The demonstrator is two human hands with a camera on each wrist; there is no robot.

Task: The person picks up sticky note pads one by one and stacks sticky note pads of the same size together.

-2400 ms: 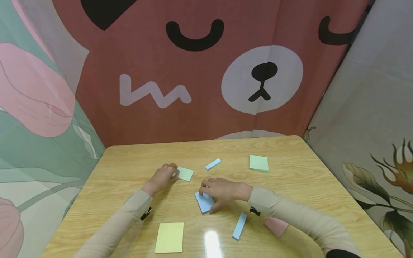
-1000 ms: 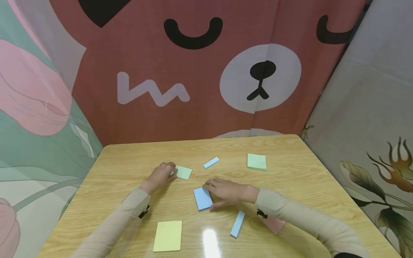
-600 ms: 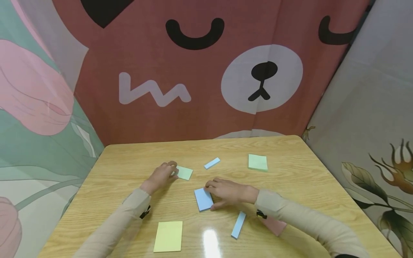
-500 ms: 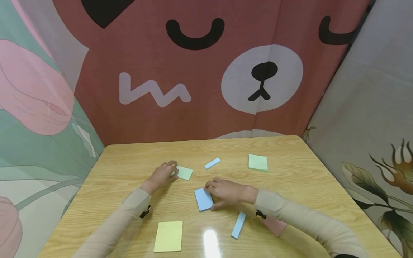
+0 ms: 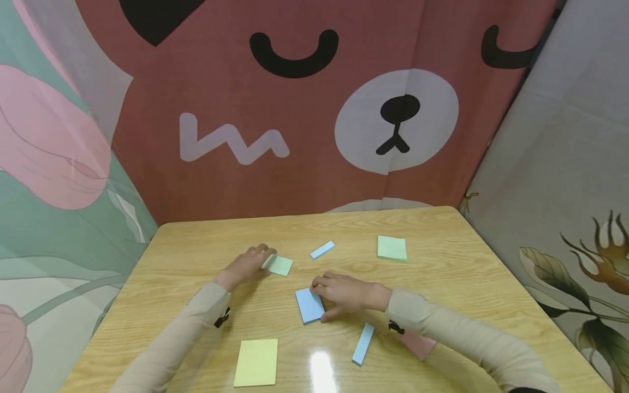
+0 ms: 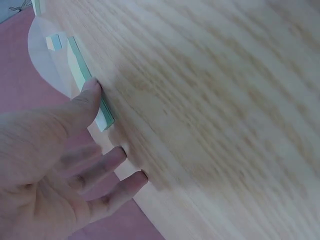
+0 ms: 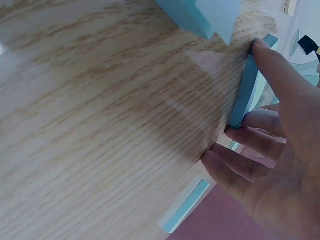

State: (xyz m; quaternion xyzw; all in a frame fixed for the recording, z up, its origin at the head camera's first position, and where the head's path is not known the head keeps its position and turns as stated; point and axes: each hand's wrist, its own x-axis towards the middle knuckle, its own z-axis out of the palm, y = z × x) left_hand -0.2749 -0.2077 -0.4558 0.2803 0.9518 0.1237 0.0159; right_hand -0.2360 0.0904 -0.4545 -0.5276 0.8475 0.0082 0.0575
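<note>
A small green sticky note pad (image 5: 279,265) lies on the table left of centre, with my left hand (image 5: 247,265) at its left end. In the left wrist view the thumb (image 6: 90,95) touches the pad's edge, and the other fingers are spread, fairly straight; the index finger is hidden. Near the middle of the table, my right hand (image 5: 349,293) holds a blue sticky note pad (image 5: 309,305) by its right side. The right wrist view shows the thumb at one end of the blue pad (image 7: 246,90) and fingers at the other end.
A light blue strip pad (image 5: 322,250) and a green square pad (image 5: 392,248) lie at the back. Nearer are a yellow pad (image 5: 256,362), another blue strip pad (image 5: 363,344) and a pink pad (image 5: 419,345), partly under the right forearm. Printed curtains (image 5: 314,191) hang behind the table.
My left fingers have straightened and lifted from their curl around the green pad, showing more of it. My right hand shifted slightly right on the blue pad earlier, then stayed still.
</note>
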